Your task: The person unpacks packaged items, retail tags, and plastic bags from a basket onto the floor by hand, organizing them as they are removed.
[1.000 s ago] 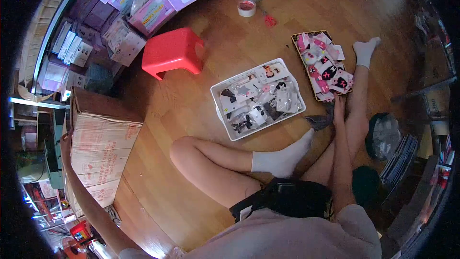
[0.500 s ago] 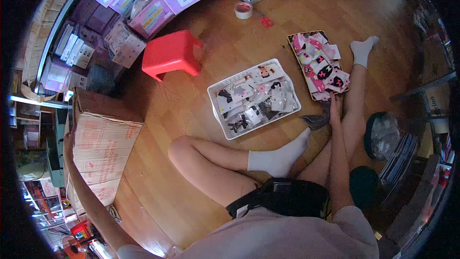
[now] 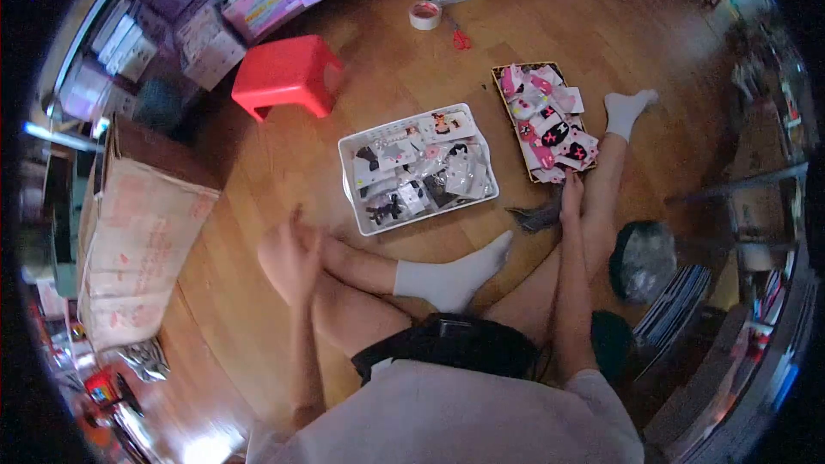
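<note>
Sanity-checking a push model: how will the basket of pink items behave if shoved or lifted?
The basket has straight edges, so probably fairly stiff. Low on the floor, it should slide before tipping. The pink items are heaped, so some may spill if tilted.

The person wears a pale, plain top with short sleeves, above black shorts with a small dark rectangular patch at the front. The feet bear white socks that reach above the ankle; the forearms are bare, without gloves or watch.
</note>
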`<state>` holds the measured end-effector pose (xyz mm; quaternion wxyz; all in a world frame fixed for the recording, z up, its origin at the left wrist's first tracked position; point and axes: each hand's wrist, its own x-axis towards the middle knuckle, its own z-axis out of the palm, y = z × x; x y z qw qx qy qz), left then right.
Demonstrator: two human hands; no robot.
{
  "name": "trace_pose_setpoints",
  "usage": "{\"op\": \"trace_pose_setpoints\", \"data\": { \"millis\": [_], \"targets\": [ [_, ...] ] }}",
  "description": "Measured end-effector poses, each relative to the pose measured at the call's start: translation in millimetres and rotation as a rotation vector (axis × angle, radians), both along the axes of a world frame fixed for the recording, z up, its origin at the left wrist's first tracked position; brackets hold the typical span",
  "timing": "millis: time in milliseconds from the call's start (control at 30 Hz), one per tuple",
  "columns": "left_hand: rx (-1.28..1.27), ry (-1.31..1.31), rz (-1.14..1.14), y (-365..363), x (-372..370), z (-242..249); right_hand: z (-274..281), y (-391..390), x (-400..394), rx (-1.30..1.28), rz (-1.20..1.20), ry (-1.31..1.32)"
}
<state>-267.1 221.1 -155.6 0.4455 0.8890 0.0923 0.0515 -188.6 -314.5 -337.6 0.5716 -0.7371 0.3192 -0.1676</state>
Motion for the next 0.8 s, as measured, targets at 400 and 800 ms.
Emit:
{"op": "trace_pose_setpoints", "data": {
  "millis": [400,800],
  "targets": [
    [-0.194,-0.128,0.007,-48.3,70.1,-145.8,127.5,148.9,-26.0,-0.693,0.707,-0.051],
    [-0.238,-0.117,-0.011,-40.8,28.3,-126.6,128.7,193.9,-38.1,-0.541,1.029,0.05]
  ]
}}
